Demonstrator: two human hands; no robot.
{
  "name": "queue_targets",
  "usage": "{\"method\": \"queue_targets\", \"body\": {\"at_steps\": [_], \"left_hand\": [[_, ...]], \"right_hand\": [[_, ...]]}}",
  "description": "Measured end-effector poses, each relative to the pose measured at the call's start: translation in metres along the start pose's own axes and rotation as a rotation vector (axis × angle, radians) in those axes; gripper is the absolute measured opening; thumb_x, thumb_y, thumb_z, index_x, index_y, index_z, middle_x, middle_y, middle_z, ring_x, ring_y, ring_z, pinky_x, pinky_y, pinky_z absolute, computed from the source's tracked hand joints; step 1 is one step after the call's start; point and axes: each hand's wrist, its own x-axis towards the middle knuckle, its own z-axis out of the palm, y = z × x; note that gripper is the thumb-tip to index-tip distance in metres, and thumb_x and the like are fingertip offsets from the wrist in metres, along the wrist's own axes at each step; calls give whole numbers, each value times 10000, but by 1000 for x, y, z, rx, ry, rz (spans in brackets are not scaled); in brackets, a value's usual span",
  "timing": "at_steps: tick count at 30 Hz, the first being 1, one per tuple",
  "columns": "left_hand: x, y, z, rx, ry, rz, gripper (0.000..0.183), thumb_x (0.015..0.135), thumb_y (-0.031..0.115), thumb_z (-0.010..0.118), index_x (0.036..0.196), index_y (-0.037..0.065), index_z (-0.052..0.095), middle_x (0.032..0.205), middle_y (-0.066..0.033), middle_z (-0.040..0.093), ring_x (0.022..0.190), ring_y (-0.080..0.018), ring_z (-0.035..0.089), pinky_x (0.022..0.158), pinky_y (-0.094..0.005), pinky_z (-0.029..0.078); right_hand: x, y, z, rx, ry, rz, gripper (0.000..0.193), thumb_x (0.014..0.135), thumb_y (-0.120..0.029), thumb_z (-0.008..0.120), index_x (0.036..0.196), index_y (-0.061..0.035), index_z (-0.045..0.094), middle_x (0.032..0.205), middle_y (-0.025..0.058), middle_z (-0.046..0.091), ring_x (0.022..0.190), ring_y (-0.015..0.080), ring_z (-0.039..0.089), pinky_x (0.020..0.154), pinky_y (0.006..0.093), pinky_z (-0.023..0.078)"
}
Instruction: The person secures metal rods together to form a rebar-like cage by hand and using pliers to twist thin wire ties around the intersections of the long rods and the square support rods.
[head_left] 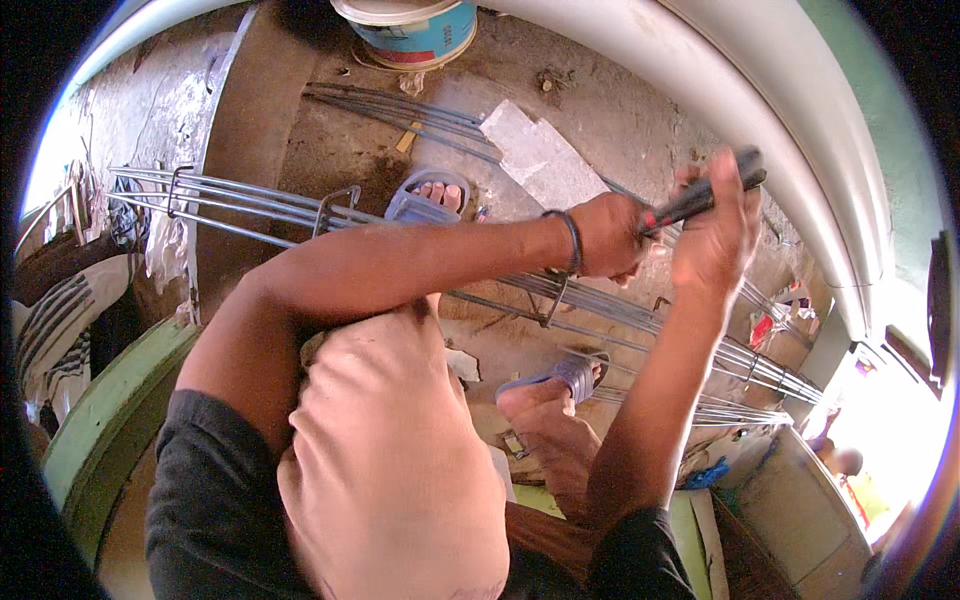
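Note:
My right hand (722,240) is wrapped round black-handled pliers (697,202), with the handles pointing up and to the right. Some red shows near the tool's head, close beside my left hand (612,236). That hand is closed, with a dark band on its wrist, and what its fingers hold is hidden. Both hands are above a long bundle of steel rods (610,312), which runs from the left, under my left arm, to the lower right. Bent square metal ties (556,304) go round the rods at intervals.
More thin rods (400,108) lie on the floor beyond, with a pale flat slab (545,165) across them. A blue-and-white bucket (415,38) stands at the far side. My sandalled feet (432,197) are on either side of the rods. A green ledge (120,400) is at left.

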Motion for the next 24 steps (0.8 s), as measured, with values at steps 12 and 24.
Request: {"method": "queue_targets", "body": {"at_steps": [12,24], "left_hand": [[-9,5,-27,-204,12,-34,423,719,287,782,927,-11,565,735,-71,631,697,-188,616,677,-307,491],[-19,10,-37,-438,49,-195,472,741,270,757,1045,34,484,764,-47,580,704,-132,583,638,-290,481]], "right_hand": [[12,12,18,180,-106,310,383,844,-326,617,1002,14,540,700,-3,414,626,117,390,608,316,357],[-38,58,-82,-741,-1047,451,315,882,-239,609,1077,8,621,1084,96,633,1005,182,571,935,323,412]]}}
